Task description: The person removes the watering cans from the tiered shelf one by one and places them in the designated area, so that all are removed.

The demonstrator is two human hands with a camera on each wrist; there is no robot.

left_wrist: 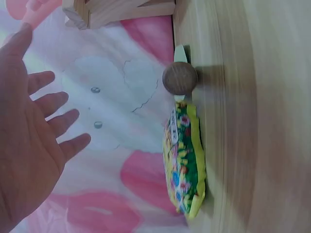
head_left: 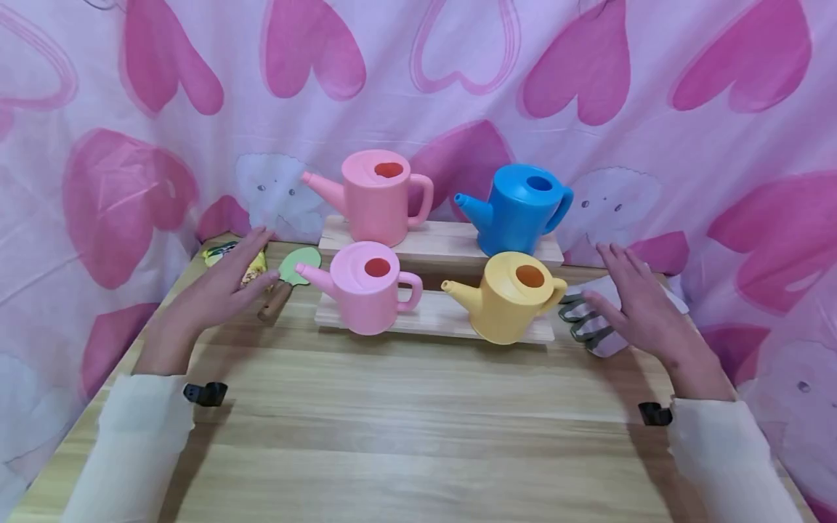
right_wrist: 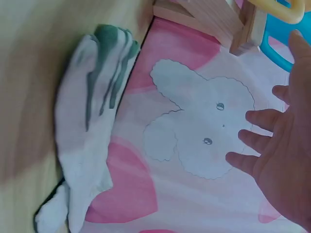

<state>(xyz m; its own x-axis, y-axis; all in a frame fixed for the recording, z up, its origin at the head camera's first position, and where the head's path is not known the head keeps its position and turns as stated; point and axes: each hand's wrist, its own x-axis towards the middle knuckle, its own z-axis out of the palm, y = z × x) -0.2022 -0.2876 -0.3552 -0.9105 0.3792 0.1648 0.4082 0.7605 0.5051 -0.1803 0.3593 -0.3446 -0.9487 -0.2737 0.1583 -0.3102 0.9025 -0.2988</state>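
Observation:
My left hand [head_left: 219, 287] is held over the left side of the table with its fingers straight and nothing in it. Beneath and beyond it lie a yellow printed packet [left_wrist: 183, 162] and a trowel with a green blade [head_left: 301, 266] and wooden handle [left_wrist: 180, 78]. On the right, my right hand [head_left: 637, 305] hovers with fingers extended, holding nothing, above white work gloves [right_wrist: 85, 111] with dark green fingertips. Between the hands stand a salmon-pink watering can [head_left: 375, 207], a blue one [head_left: 516, 211], a light pink one [head_left: 363, 305] and a yellow one [head_left: 503, 309].
The cans stand on a two-step wooden rack; its upper board [head_left: 445, 236] is behind the lower board [head_left: 434, 316]. A curtain [head_left: 392, 43] with pink hearts hangs behind and at both sides. Bare tabletop [head_left: 418, 428] stretches in front of the rack.

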